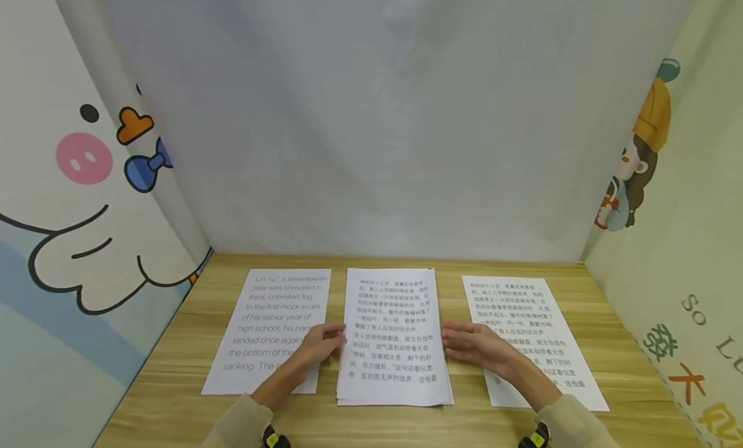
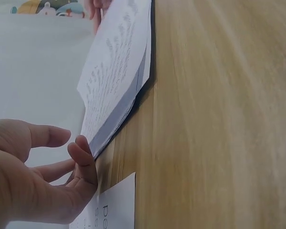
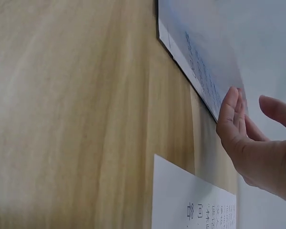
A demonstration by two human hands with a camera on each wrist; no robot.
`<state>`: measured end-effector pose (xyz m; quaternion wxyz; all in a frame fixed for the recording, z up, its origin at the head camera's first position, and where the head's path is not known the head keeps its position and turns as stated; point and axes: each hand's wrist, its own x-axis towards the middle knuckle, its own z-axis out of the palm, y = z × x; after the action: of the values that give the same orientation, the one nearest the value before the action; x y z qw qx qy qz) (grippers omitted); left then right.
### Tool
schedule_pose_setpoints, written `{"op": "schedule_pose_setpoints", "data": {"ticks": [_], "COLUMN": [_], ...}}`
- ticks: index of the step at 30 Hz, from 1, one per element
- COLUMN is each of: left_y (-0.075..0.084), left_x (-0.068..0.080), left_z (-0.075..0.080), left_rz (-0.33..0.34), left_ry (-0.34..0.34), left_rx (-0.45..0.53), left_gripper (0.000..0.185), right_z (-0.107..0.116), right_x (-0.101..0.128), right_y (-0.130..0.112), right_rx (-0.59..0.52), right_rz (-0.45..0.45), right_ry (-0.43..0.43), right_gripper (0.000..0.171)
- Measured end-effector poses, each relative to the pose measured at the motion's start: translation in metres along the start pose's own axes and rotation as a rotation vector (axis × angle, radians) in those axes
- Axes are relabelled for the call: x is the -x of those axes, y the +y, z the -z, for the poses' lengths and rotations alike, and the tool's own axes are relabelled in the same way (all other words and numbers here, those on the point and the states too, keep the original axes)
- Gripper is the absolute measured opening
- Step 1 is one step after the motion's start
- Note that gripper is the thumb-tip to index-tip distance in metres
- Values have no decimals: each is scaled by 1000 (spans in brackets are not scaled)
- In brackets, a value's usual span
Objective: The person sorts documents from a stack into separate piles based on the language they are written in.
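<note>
Head looks down; wrist views closely flank the paper stack (image 1: 395,338).

Left hand (image 2: 33,176) fingertips touching paper stack (image 2: 117,71) edge, wooden table (image 2: 219,119)

"Lin Yu, a seventeenth year was shrouded in thick, unbroken fog" is being shown on the left sheet (image 1: 273,325); "So" is being displayed on the right wall (image 1: 691,306).

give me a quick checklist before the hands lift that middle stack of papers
1. Left hand at the middle stack's left edge, fingertips touching it: ok.
2. Right hand at the right edge: ok; firm contact: cannot tell.
3. Stack edges aligned: not ok, sheets fan apart in the left wrist view.
4. English sheet clear of the stack: ok.
5. Right-hand sheet clear of the stack: ok.
</note>
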<state>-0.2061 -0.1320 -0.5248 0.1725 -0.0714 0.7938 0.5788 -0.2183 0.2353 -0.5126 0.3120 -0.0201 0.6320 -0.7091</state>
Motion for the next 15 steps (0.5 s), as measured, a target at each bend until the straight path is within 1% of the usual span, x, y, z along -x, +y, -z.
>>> {"op": "schedule_pose_setpoints", "data": {"ticks": [6, 10, 15], "left_y": [-1, -1, -2], "left_x": [2, 2, 2], "left_z": [-2, -3, -3], "left_rz": [3, -1, -18], "left_ry": [-42, -47, -38], "left_rx": [69, 76, 66], "left_gripper": [47, 45, 47], "right_z": [-5, -6, -7], "right_x": [-4, -4, -2], "right_y": [7, 8, 8], "right_rx": [74, 85, 104], "right_rz": [1, -1, -8], "right_ry": [-25, -24, -28], "right_gripper": [58, 62, 66]}}
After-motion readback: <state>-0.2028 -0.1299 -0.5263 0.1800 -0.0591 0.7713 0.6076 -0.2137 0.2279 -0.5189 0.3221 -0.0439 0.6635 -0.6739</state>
